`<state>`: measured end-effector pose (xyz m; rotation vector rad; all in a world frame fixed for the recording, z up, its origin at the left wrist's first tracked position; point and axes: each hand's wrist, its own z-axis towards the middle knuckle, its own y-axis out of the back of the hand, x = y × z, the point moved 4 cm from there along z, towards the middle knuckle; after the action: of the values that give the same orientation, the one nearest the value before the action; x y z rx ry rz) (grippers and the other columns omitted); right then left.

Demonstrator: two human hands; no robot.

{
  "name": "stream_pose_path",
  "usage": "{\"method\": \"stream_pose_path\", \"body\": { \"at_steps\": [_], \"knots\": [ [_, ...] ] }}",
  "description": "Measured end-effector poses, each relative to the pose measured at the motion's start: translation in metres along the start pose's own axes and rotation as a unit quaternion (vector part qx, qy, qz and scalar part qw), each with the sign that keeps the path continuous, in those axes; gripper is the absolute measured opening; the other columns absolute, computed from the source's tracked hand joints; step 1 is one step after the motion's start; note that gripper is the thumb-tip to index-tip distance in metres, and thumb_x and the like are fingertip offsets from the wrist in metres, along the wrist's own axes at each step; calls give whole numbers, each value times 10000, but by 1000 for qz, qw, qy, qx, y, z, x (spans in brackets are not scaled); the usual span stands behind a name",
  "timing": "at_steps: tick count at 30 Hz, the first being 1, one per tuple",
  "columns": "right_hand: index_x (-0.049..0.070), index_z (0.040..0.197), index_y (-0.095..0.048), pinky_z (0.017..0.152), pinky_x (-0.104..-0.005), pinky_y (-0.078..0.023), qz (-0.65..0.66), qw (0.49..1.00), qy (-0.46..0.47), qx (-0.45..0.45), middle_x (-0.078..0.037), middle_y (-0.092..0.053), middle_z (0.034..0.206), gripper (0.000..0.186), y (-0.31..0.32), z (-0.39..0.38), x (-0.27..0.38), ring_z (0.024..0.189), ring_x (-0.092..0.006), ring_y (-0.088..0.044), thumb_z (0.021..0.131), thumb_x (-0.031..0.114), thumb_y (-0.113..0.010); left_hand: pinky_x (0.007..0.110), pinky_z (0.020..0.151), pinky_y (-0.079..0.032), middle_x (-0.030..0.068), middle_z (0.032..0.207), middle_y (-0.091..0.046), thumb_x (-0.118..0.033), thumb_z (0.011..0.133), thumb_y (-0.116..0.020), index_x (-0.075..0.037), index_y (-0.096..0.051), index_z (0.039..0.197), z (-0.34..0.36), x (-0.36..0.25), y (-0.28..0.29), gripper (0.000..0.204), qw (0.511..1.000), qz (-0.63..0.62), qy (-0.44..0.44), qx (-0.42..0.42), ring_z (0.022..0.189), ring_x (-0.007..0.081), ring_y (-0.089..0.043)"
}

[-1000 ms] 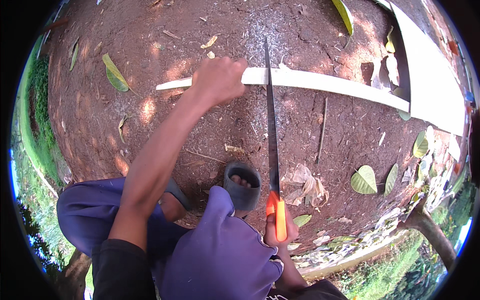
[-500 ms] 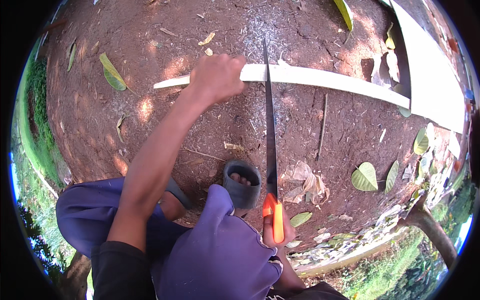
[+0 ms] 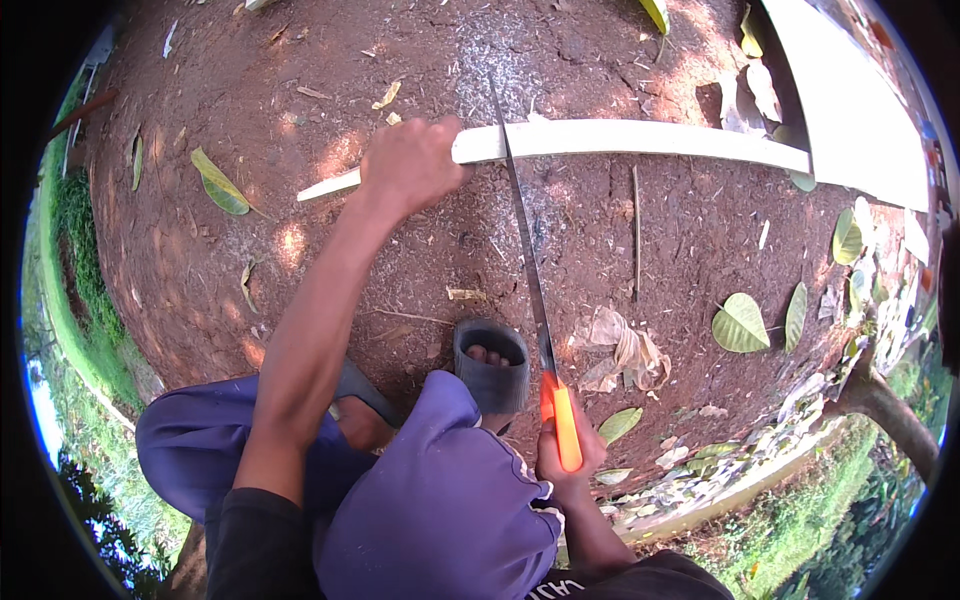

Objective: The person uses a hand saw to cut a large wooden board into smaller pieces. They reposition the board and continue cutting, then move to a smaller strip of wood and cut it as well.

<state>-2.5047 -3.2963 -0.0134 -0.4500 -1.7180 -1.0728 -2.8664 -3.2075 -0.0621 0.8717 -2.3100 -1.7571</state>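
red dirt ground point(image 3: 300, 120) — left hand point(image 3: 410, 165) pins white strip point(image 3: 640, 140), right hand point(image 3: 570, 465) fingers grip saw point(image 3: 530, 270).

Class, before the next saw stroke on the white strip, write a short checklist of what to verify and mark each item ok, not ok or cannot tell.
1. Left hand pins the white strip to the ground: ok.
2. Right hand has a full grip on the orange handle: ok.
3. Saw blade crosses the strip: ok.
4. Holding fingers clear of the blade: not ok, they sit right beside it.
5. Sandalled foot clear of the blade: not ok, close alongside.
6. Depth of cut: cannot tell.
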Motion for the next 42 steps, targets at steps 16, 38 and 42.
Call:
{"method": "stream_pose_path", "body": {
  "at_steps": [16,38,42],
  "knots": [
    [-102,1274,-615,798,-312,-584,83,995,18,-48,-219,-734,1084,486,-15,50,12,878,-241,-755,791,-62,-581,509,793,-566,223,866,-726,-464,800,-735,-55,-672,923,2,-6,2,432,999,38,33,-7,846,384,-727],
    [-66,1282,-608,709,-347,-592,87,996,18,-31,-237,-712,1100,510,-61,152,17,840,-296,-754,779,9,-633,471,741,-581,192,811,-726,-445,820,-726,-70,-658,927,-8,2,5,396,998,68,14,-10,776,325,-736],
    [-98,1279,-615,860,-337,-575,26,999,-33,20,-230,-716,1157,517,3,-6,-5,967,-259,-750,763,-55,-607,486,746,-566,210,810,-716,-446,784,-741,-60,-651,912,-11,6,-3,417,999,18,26,-11,783,363,-724]
  ]
}}
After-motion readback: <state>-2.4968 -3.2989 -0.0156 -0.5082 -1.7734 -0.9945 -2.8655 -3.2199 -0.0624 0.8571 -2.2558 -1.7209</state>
